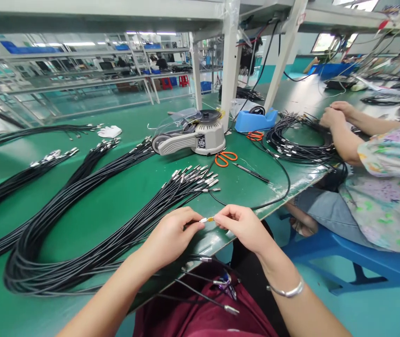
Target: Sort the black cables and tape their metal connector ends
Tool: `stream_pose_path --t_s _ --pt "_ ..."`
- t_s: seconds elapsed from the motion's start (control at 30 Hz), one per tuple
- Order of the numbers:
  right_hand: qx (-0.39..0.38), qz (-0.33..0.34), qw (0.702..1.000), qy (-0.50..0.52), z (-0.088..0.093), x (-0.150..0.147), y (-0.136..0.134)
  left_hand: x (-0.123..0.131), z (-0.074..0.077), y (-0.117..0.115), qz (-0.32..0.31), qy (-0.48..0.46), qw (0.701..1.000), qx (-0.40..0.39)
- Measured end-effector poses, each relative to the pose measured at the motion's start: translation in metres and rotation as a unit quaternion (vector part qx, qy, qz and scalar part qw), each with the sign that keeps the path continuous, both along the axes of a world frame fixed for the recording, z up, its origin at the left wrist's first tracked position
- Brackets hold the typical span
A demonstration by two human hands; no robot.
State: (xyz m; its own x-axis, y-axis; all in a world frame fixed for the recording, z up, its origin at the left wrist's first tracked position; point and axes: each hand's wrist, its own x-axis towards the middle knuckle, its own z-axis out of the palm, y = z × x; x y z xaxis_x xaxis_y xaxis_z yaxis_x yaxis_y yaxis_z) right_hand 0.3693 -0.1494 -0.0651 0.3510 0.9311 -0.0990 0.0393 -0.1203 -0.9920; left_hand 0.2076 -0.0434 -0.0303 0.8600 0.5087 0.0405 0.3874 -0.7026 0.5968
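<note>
My left hand (173, 236) pinches a small silver cable connector (203, 220) between thumb and fingertips, above the table's front edge. Opposite it, my right hand (243, 227) has its fingers closed at a short strip of yellow tape (211, 218) on the connector's end. How much of the piece lies inside my right fingers is hidden. Just beyond my hands lies a thick bundle of black cables (143, 210), its silver connector ends fanned out. A few loose cables with a metal end (231, 309) hang over my lap.
A grey tape dispenser machine (208, 138), orange-handled scissors (226, 159) and a black pen (252, 172) lie ahead on the green table. A blue tape holder (256, 120) stands behind. More cable bundles (17, 180) lie left. At right, a co-worker (389, 187) sits beside coiled cables (298, 140).
</note>
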Motion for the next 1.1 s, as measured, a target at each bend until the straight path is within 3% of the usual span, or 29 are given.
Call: stream_pose_path --t_s 0.57,0.67,0.8,1.1 --pt "0.018 0.0 1.0 -0.003 -0.001 -0.003 -0.002 0.011 -0.002 -0.009 0.033 -0.003 0.999 -0.038" --pt "0.028 -0.003 0.999 -0.021 -0.004 -0.004 -0.003 0.011 0.0 -0.008 0.036 0.008 0.996 -0.083" --pt "0.041 0.003 0.998 -0.047 -0.006 -0.004 -0.005 0.01 0.005 -0.004 -0.007 0.066 0.985 -0.159" --pt "0.035 0.019 0.995 -0.096 -0.008 -0.004 -0.008 0.02 0.001 -0.009 -0.028 0.049 0.995 -0.084"
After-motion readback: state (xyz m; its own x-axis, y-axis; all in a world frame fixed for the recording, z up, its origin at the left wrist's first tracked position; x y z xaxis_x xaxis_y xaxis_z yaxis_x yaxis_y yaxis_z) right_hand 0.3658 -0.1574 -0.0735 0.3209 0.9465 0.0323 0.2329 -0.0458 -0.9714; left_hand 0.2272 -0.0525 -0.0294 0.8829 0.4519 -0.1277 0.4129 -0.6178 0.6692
